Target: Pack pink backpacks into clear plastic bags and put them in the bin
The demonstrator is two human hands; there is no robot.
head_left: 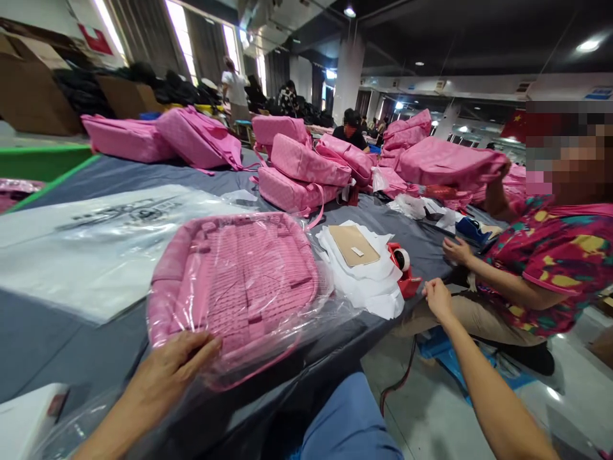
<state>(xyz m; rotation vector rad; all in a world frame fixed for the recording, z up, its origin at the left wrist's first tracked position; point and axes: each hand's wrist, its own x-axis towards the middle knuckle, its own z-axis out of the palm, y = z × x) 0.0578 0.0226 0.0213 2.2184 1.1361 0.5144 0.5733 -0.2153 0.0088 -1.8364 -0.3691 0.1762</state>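
Observation:
A pink backpack point(249, 275) lies on the dark table cover inside a clear plastic bag point(330, 300), its straps facing up. My left hand point(177, 361) grips the near left corner of the bagged backpack, with thumb and fingers pressed on the film. Off to the right, my right hand point(438, 299) is raised with its fingers closed in a pinch, just beside a red tape dispenser point(407, 275). Whatever the pinch holds is too small to make out. White paper sheets point(368, 287) with a brown card point(353, 245) on top lie between the backpack and the dispenser.
Flat printed plastic bags point(96, 255) cover the table's left side. Pink backpacks point(306, 160) are piled at the back. At the right sits a co-worker in a patterned shirt point(541, 268), one hand holding another pink backpack point(445, 163). A white object point(29, 415) lies at the near left.

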